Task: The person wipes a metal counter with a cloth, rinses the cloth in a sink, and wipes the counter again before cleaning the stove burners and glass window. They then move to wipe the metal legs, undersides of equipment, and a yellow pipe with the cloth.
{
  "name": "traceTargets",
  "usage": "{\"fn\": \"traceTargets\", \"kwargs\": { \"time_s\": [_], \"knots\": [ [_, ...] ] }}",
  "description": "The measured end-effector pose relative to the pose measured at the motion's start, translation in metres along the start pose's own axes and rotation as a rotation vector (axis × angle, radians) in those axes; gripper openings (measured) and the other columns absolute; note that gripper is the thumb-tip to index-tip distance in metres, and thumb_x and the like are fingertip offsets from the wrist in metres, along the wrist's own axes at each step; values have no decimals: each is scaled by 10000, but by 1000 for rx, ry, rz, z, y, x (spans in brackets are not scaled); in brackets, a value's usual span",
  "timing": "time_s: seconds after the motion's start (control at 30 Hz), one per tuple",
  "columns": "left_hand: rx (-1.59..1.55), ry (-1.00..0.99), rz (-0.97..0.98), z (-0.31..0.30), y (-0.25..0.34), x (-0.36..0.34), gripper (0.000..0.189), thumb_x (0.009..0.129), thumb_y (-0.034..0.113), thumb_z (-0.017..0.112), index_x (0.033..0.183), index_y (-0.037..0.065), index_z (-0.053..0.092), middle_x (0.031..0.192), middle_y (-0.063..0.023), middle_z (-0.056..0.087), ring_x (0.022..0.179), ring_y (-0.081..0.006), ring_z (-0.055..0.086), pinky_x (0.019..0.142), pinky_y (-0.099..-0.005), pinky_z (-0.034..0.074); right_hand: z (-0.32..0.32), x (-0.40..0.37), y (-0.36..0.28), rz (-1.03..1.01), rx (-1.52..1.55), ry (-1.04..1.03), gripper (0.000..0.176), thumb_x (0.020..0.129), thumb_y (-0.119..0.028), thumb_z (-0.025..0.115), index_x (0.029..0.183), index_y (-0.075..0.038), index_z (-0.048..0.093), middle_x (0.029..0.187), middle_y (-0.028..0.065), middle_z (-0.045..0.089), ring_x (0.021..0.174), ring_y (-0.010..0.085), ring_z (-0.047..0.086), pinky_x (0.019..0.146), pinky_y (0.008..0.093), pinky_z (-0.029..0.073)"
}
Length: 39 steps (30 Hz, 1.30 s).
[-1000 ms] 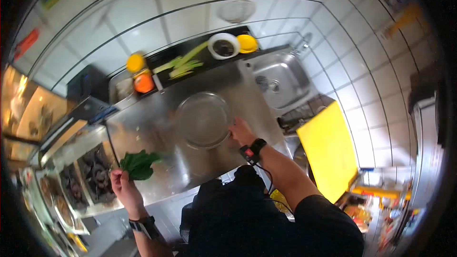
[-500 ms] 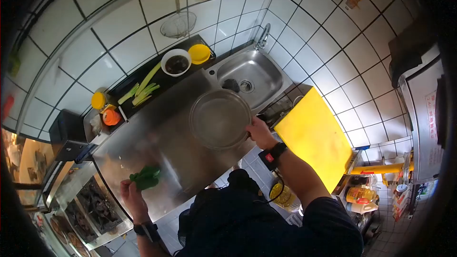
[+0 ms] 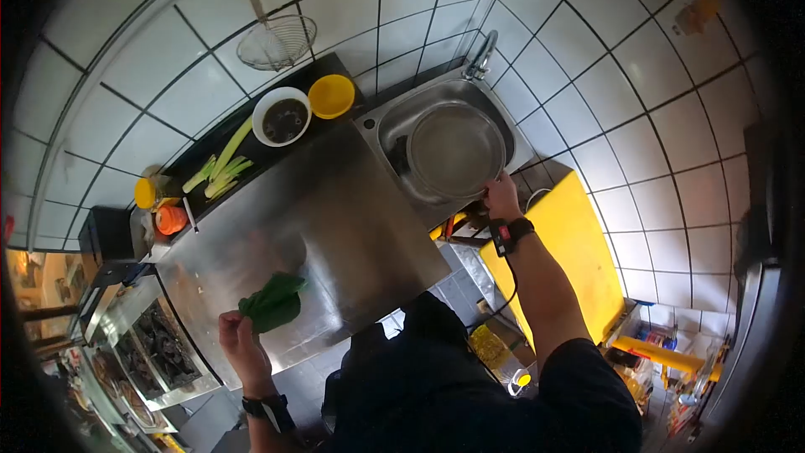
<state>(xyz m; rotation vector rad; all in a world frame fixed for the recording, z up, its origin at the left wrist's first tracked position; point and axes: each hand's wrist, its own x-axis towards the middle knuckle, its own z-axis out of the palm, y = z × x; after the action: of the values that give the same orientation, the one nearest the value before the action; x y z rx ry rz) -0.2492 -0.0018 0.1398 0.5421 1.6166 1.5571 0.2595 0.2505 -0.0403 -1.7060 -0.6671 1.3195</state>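
Note:
My right hand is closed on the near rim of a round metal basin, which is over the steel sink and covers most of its bowl. A dark scrubbing pad shows partly beside the basin. At the lower left, my left hand pinches the edge of a limp dark green cloth above the steel worktop.
Along the back ledge are a white bowl of dark liquid, a yellow tub, green stalks and lidded jars. A gas stove stands left; a yellow board lies right. A wire strainer hangs above.
My right hand has moved the basin from over the worktop to over the sink. My left hand still holds the green cloth, which now hangs more spread out. The camera view has shifted.

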Motion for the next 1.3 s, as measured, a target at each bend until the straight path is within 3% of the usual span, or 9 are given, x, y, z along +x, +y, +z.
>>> {"fn": "traceTargets", "kwargs": {
  "time_s": [0.07, 0.27, 0.4, 0.5, 0.57, 0.73, 0.97, 1.13, 1.3],
  "knots": [
    [8, 31, -5, 17, -2, -7, 89, 894, -25, 523, 954, 38, 501, 951, -36, 533, 910, -125, 547, 814, -260, 466, -10, 52, 33, -90, 113, -42, 273, 871, -98, 588, 1141, -58, 578, 869, 55, 666, 645, 172, 614, 488, 319, 488],
    [87, 60, -9, 68, 3, -31, 111, 880, -49, 496, 949, 38, 497, 958, -29, 528, 885, -114, 523, 786, -237, 440, -25, 127, 49, -1202, -1431, 4, 267, 820, -201, 668, 1058, -81, 682, 876, 114, 703, 694, 295, 651, 701, 402, 557],
    [103, 91, -65, 87, 5, -39, 129, 875, -59, 493, 944, 50, 500, 949, -18, 531, 879, -100, 513, 767, -221, 426, -7, 175, 88, -490, -861, 87, 244, 766, -287, 708, 926, -106, 742, 915, 129, 716, 779, 339, 669, 804, 418, 547],
    [138, 125, -69, 92, 1, -45, 149, 869, -71, 492, 948, 55, 507, 944, -10, 534, 883, -92, 510, 776, -213, 418, -14, 211, 112, -513, -1439, -286, 298, 781, -295, 694, 986, -81, 726, 919, 121, 727, 814, 294, 689, 788, 431, 526],
    [155, 105, -28, 89, 0, -48, 173, 866, -83, 501, 971, 53, 516, 951, -9, 533, 901, -93, 507, 822, -224, 407, -27, 271, 175, -279, -916, -142, 215, 868, -194, 609, 982, -30, 687, 866, 115, 711, 666, 168, 643, 576, 357, 499],
    [153, 128, -11, 96, -1, -47, 167, 880, -70, 504, 997, 48, 516, 1012, -41, 567, 960, -135, 554, 889, -259, 436, -25, 275, 186, 289, 6, -204, 251, 865, -118, 612, 1079, 14, 613, 922, 88, 675, 681, 205, 657, 590, 356, 552],
    [-3, -15, -24, 92, 6, -34, 169, 888, -83, 500, 1011, 34, 500, 1127, -88, 546, 1022, -160, 527, 925, -290, 421, 45, 124, 69, -190, -53, 214, 362, 927, -213, 630, 1250, -55, 584, 1159, 59, 624, 1068, 153, 582, 911, 294, 473],
    [30, -236, -41, 94, 11, -22, 140, 906, -60, 513, 1019, 22, 501, 1148, -107, 545, 1015, -148, 513, 907, -277, 418, 163, -92, -34, -805, -614, -813, 383, 958, -143, 624, 1326, -61, 561, 1308, 114, 587, 1167, 253, 571, 1040, 376, 446],
    [75, -309, -1, 88, 12, -18, 116, 931, -35, 520, 1033, 15, 496, 1145, -117, 545, 1020, -155, 519, 908, -286, 429, 229, -154, -20, -109, -359, -1483, 324, 976, -274, 618, 1172, -17, 627, 1065, 121, 645, 977, 201, 602, 881, 347, 486]
  ]
}}
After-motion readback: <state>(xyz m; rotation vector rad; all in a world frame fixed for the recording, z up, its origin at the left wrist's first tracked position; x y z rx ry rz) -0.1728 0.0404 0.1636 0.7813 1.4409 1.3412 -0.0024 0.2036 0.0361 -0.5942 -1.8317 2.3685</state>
